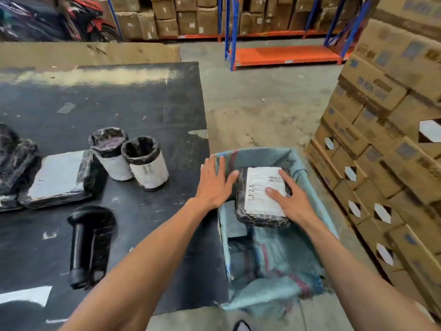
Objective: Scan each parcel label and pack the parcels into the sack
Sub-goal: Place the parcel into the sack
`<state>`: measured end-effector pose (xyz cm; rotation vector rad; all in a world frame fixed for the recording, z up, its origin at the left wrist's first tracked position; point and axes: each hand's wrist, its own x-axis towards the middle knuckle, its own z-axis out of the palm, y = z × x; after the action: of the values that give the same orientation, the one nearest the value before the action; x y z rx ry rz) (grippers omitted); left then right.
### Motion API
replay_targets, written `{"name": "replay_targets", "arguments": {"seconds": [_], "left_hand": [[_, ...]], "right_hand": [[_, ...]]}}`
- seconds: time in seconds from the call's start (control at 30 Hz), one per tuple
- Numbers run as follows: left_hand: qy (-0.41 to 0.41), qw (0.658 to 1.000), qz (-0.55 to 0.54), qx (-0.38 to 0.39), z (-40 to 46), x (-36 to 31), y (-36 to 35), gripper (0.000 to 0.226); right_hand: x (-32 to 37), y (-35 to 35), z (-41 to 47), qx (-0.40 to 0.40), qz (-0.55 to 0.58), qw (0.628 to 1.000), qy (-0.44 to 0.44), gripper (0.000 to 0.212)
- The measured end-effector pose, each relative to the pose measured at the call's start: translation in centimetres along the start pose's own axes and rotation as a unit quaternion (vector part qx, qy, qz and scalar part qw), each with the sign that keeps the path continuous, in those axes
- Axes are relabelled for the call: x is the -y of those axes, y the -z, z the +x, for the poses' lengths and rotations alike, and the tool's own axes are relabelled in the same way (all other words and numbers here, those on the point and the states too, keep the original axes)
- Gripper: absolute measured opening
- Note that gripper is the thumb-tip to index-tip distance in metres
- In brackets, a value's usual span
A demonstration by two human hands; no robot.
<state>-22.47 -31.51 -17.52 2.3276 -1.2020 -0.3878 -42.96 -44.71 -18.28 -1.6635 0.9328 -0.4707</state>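
Note:
A black-wrapped parcel with a white label faces up inside the mouth of the teal woven sack, which hangs open beside the table. My right hand lies on the parcel's label, thumb and fingers spread flat. My left hand hovers with straight fingers at the sack's left rim; its thumb tip reaches the parcel's left edge. The black barcode scanner lies on the dark table. Two cylindrical parcels stand upright there, and a flat black parcel lies to their left.
More black-wrapped parcels sit at the table's left edge. A tall stack of cardboard boxes rises close to the sack's right side. Blue-and-orange racking with cartons stands at the back across a concrete floor.

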Motion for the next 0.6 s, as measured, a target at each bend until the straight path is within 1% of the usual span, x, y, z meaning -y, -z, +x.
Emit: {"name": "replay_targets", "arguments": {"seconds": [0.1,0.23,0.37,0.6], "left_hand": [[0.022,0.997,0.067,0.004,0.8,1.3,-1.7,0.082],[0.02,0.994,0.104,0.003,1.4,2.0,-2.9,0.082],[0.021,0.992,0.121,0.003,1.6,2.3,-3.1,0.079],[0.028,0.99,0.136,0.007,1.5,2.1,-2.9,0.073]], "right_hand": [[-3.7,-1.0,1.6,0.053,-0.034,0.997,-0.035,0.076],[-7.8,-3.9,3.1,0.107,-0.041,0.991,-0.075,0.077],[-10.3,-7.1,4.7,0.132,-0.046,0.986,-0.088,0.077],[-12.6,-10.7,8.9,0.148,-0.028,0.984,-0.098,0.078]]}}
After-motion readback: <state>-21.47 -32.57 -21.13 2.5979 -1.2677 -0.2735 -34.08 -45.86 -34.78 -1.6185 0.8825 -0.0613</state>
